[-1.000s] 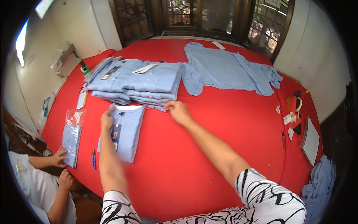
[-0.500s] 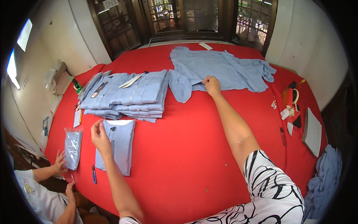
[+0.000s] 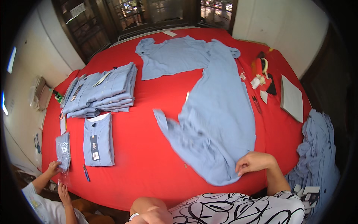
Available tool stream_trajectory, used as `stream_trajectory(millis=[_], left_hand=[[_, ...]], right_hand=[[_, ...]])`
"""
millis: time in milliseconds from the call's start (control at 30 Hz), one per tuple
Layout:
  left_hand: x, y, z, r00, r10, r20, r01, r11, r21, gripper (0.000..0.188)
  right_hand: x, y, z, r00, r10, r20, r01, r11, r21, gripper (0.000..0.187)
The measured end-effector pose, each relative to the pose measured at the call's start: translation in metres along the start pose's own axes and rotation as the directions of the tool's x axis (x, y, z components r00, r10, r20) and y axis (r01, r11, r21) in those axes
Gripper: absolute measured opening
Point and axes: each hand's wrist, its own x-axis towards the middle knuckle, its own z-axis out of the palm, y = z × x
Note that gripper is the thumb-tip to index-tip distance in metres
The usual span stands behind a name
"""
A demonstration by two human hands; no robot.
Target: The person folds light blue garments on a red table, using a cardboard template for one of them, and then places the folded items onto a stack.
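Observation:
A light blue shirt (image 3: 223, 100) lies spread on the red-covered table, stretching from the far side toward me. My right hand (image 3: 254, 163) is closed, pinching its near right corner. One sleeve-like end of the shirt is blurred at its left. Its far end overlaps another stretch of light blue shirt cloth (image 3: 175, 56); I cannot tell whether the two are one garment. Close to my body, at the lower edge, my left hand (image 3: 151, 217) is smeared and partly cut off, so its fingers cannot be read. It is apart from the shirt.
Left of centre are a stack of folded blue shirts (image 3: 100, 89), one tagged folded shirt (image 3: 99, 140) and thread snips (image 3: 86, 173). A co-worker's hand (image 3: 55, 167) touches a bagged shirt (image 3: 63, 151). Scissors (image 3: 256, 104), tape (image 3: 265, 65) and a paper stack (image 3: 292, 99) lie right.
My right hand has come from the far side to the near right, drawing shirt cloth with it. My left hand has left the folded shirt for the lower edge. The view has shifted right.

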Motion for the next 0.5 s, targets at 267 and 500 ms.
stream_trajectory(millis=[267, 500], left_hand=[[-0.003, -0.014, 0.046, 0.914, 0.397, -0.085, -0.369, 0.900, 0.230, 0.033], [-0.036, 0.024, 0.024, 0.965, -0.051, 0.256, -0.070, 0.894, 0.442, 0.046]], right_hand=[[0.106, 0.057, -0.021, 0.740, -0.039, -0.672, 0.107, 0.992, 0.060, 0.037], [0.278, 0.030, -0.118, 0.246, 0.114, -0.962, -0.148, 0.986, 0.079, 0.050]])
